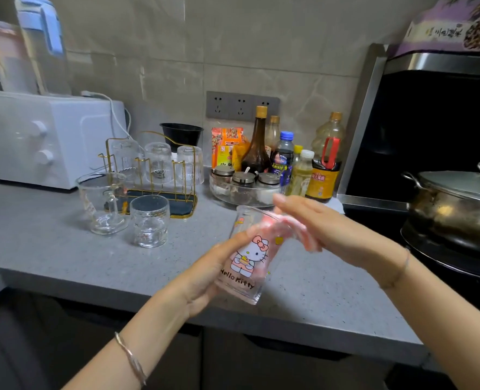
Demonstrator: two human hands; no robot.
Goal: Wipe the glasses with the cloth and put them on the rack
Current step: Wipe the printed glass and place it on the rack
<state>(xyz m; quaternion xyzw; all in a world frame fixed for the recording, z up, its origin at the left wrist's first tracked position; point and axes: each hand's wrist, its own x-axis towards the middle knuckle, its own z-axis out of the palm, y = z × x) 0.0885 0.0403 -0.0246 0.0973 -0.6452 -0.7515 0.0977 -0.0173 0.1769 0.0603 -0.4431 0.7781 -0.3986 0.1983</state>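
Head view, looking down at a gray table (pixel 64 249). Grips a see-through glass (pixel 247 257) with the left hand (pixel 205 274), fingers curled round its side. Held tipped over the table, close to the near edge, mouth toward the far right. Says "Hello Kitty" in black under a white cat with a pink bow. Presses a pink cloth (pixel 309 237) into the mouth with the right hand (pixel 317 220), fingers straight, thumb hidden.

Far left: gold wire rack (pixel 154 170) with three ribbed glasses upside down on it. Just near of it, standing upright side by side: a clear cup with a handle (pixel 101 204) and a short ribbed glass (pixel 148 220). Bare table between those two and the held glass, and more to the near left. Far behind the hands, bottles (pixel 289 159) with labels too blurry to read. Right edge of the table meets a stove with a metal pot (pixel 452 209).
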